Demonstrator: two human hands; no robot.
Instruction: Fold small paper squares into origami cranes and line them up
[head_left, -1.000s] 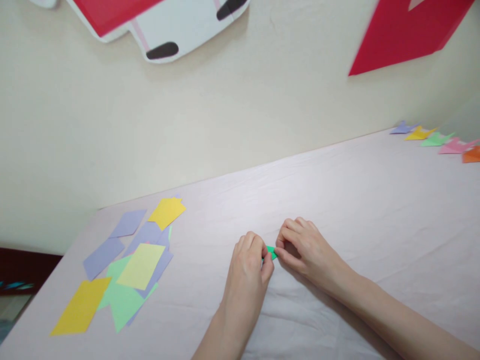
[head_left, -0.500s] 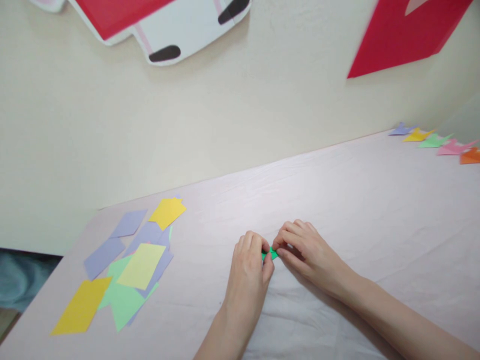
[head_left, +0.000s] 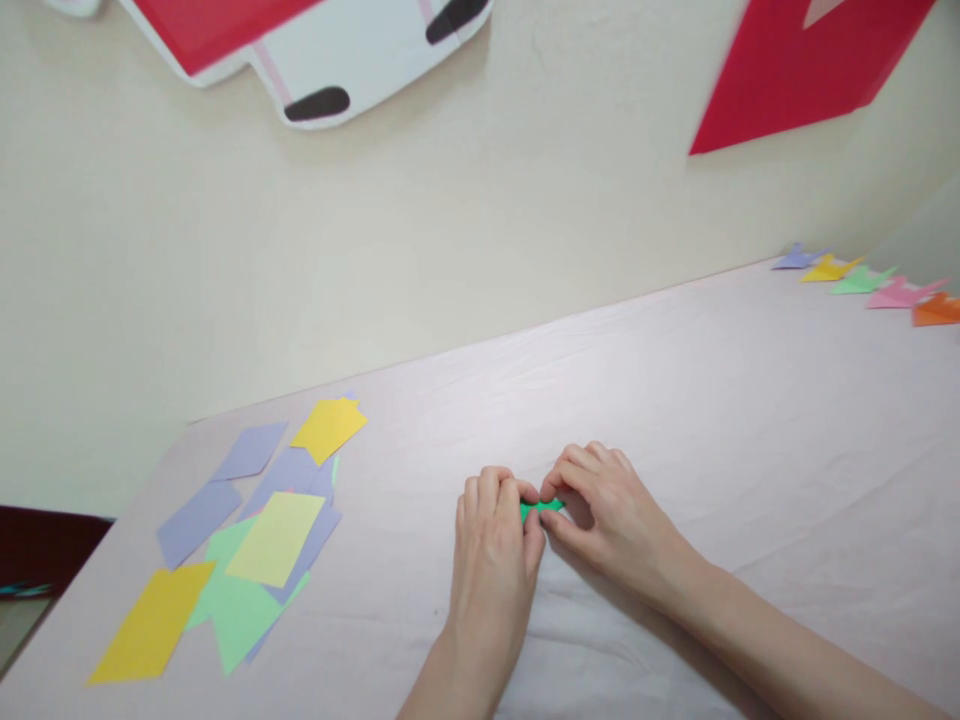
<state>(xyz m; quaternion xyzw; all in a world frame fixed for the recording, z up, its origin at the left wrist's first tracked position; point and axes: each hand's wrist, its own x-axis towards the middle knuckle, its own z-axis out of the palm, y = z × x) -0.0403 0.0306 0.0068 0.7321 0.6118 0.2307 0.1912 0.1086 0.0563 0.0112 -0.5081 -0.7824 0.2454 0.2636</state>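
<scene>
A small folded piece of green paper (head_left: 541, 507) is pinched between both hands, low over the pale cloth near the middle of the table. My left hand (head_left: 496, 530) is closed on its left part with thumb and forefinger. From the other side, my right hand (head_left: 609, 510) grips the right part between thumb and fingertips. The fingers cover much of the paper, so its full folded shape is hidden.
Loose paper sheets in purple, green and yellow, such as a yellow sheet (head_left: 154, 622), lie overlapping on the cloth (head_left: 420, 440) at left. A row of folded paper figures (head_left: 862, 280) stands at the far right by the wall (head_left: 375, 250).
My hands stay close together on the green paper. The fingers have shifted slightly, and the paper now shows as a narrow strip reaching further right. The whole view has moved a little.
</scene>
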